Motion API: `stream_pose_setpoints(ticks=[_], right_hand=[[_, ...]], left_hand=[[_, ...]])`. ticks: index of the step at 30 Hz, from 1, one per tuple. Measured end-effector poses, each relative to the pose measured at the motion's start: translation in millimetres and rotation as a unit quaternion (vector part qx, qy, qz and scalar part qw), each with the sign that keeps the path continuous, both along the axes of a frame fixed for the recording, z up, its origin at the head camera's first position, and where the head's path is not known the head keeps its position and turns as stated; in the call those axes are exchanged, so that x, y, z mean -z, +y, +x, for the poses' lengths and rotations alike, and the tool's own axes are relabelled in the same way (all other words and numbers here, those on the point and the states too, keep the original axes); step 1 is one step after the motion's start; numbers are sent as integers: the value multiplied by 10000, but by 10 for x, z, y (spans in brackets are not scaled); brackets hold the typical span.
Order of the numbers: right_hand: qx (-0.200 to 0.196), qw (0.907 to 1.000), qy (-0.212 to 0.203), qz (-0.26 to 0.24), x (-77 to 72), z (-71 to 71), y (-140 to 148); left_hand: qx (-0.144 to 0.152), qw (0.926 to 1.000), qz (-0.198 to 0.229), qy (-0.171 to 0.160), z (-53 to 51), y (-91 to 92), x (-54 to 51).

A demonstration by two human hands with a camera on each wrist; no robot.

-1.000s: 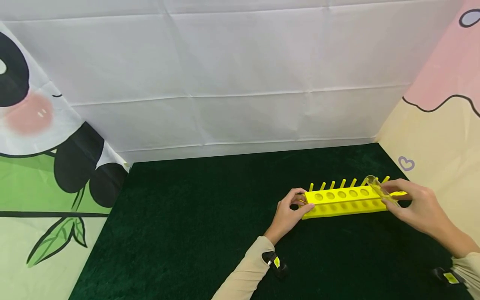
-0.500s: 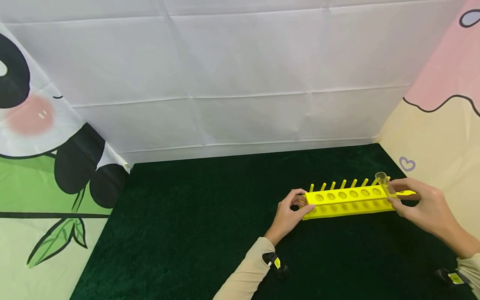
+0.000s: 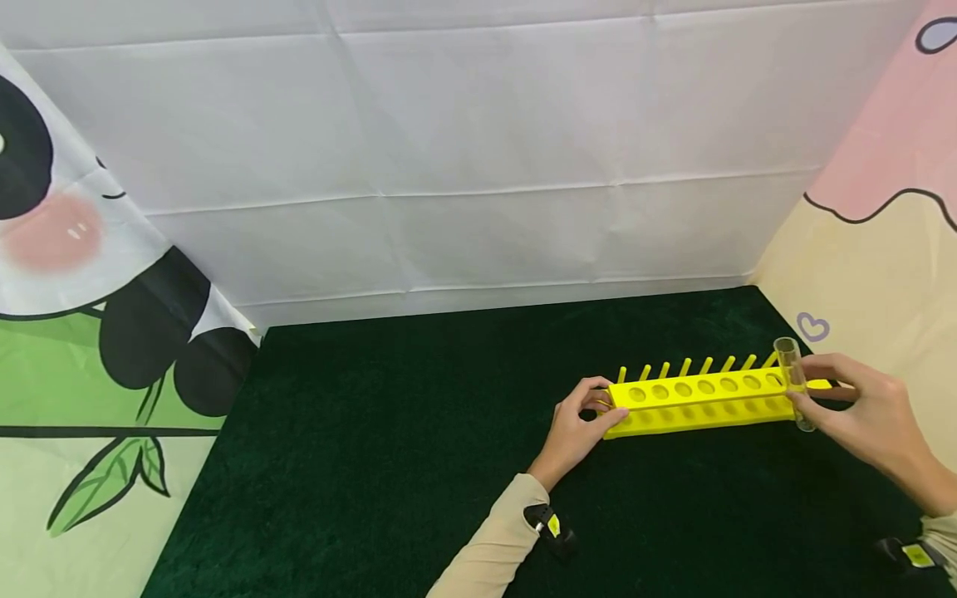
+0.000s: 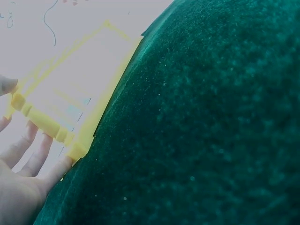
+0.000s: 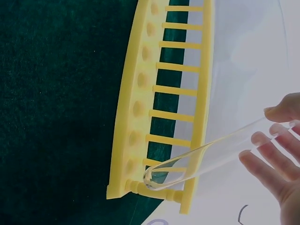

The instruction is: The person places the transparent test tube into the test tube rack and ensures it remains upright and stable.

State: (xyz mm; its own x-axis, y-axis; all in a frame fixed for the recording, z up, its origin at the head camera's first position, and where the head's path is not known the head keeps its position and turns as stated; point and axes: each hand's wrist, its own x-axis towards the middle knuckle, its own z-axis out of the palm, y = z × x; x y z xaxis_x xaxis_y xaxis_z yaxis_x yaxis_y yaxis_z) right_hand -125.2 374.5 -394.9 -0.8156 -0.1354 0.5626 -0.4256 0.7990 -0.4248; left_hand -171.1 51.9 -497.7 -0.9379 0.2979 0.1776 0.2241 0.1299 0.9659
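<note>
A yellow test tube rack (image 3: 673, 425) stands on the right part of the table, a row of round holes along its top and pegs along its back edge. My left hand (image 3: 570, 430) holds its left end, thumb in front; the left wrist view shows several fingers at the rack's end bar (image 4: 44, 123). My right hand (image 3: 867, 409) pinches a clear glass test tube (image 3: 789, 361) near its upper part, at the rack's right end. In the right wrist view, the tube's rounded bottom (image 5: 151, 180) overlaps the rack's end; whether they touch I cannot tell.
Dark green cloth (image 3: 374, 448) covers the table. A white sheet (image 3: 478, 149) hangs behind it, with printed cloths at the left (image 3: 52, 365) and right (image 3: 882, 274). The right-hand cloth is close beyond the rack's right end.
The right hand has shifted rightward, and the test tube has gone from leaning left across the rack to nearly upright at its right end. My left hand has stayed on the rack.
</note>
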Motion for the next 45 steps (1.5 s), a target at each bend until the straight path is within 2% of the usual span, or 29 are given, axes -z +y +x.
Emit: stream_pose_setpoints(ticks=[6, 16, 27, 35, 40, 45], right_hand=[[102, 9997, -8, -229, 23, 4, 31], [481, 9948, -437, -788, 40, 41, 71], [682, 9831, -643, -1575, 60, 19, 163], [1116, 9759, -942, -1622, 67, 23, 219], [1097, 9749, -905, -1716, 74, -2, 241], [869, 9694, -672, -2194, 50, -35, 266]], left_hand=[[-3, 10000, -7, 38, -3, -1, 8], [37, 10000, 27, 48, 3, -7, 11], [-2, 10000, 51, 80, 2, 1, 11], [6, 9999, 61, 91, 11, -1, 18], [-12, 9999, 81, 86, 24, -17, 11], [-28, 9999, 77, 72, 25, -25, 4]])
